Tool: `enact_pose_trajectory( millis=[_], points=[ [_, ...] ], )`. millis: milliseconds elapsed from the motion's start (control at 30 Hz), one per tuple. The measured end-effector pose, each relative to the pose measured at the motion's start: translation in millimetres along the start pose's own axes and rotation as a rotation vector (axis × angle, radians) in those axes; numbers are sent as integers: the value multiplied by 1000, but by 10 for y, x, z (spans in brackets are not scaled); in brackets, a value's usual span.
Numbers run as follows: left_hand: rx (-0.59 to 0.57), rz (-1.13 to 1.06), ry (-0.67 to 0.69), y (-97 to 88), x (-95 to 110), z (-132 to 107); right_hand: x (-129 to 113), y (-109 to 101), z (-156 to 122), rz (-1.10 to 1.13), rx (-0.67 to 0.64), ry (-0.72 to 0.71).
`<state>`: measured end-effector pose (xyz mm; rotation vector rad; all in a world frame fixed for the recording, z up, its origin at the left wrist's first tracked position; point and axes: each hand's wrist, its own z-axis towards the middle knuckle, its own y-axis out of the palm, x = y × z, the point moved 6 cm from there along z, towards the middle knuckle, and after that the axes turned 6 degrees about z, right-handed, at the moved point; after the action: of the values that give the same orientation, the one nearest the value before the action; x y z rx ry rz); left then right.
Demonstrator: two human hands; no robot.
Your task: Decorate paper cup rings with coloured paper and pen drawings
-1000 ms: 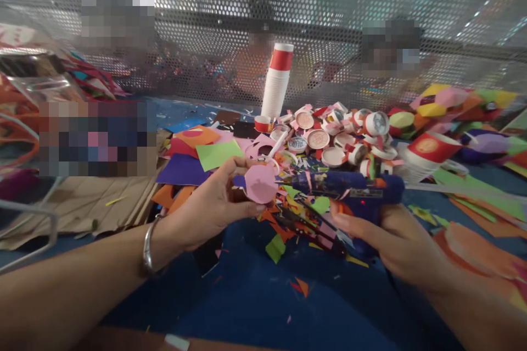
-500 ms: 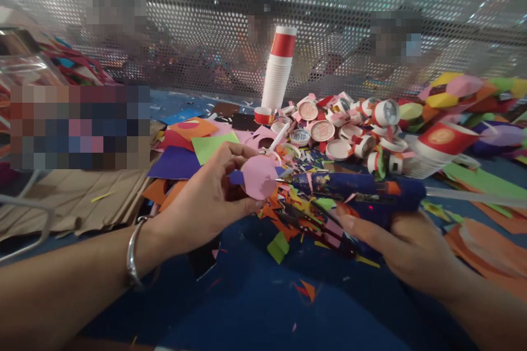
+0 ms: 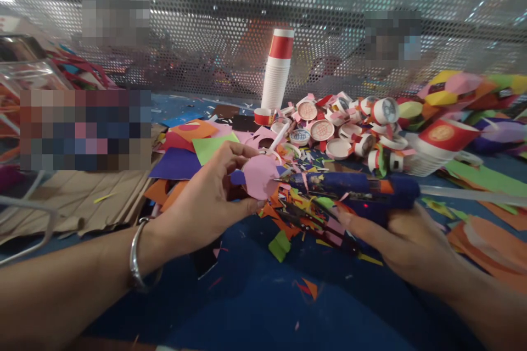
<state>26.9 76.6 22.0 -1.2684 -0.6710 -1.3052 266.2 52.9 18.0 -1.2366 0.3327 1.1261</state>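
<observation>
Between the thumb and fingers of my left hand [image 3: 206,197] is a round pink paper disc [image 3: 260,176], with small blue paper pieces [image 3: 237,177] sticking out at its sides. What lies behind the disc is mostly hidden. My right hand [image 3: 403,241] is wrapped round the handle of a blue glue gun [image 3: 349,186] with a small red light lit. A clear glue stick [image 3: 465,193] juts from its back end. The metal nozzle points left and meets the disc's right edge; whether it touches, I cannot tell. Below the gun, dark-handled scissors [image 3: 317,224] lie among paper scraps.
A tall stack of paper cups [image 3: 276,71] stands at the back, and another cup stack [image 3: 442,145] leans at right. Cut cup bottoms [image 3: 322,131] are heaped between them. Coloured paper sheets [image 3: 177,163] and flattened brown cardboard [image 3: 69,197] lie left. A perforated metal screen [image 3: 197,38] rises behind.
The glue gun and my right hand have shifted slightly left, its nozzle staying at the disc's edge. My left hand keeps its hold, and the view has moved a little.
</observation>
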Motion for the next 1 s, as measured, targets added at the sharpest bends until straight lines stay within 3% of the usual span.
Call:
enact_pose_trajectory(
  millis=[600,1000],
  points=[
    [64,94,38,-15,47,-47,24,4,-6,-68,16,-13],
    [45,31,-1,-2,34,-40,16,-7,-8,-93,45,-51]
  ],
)
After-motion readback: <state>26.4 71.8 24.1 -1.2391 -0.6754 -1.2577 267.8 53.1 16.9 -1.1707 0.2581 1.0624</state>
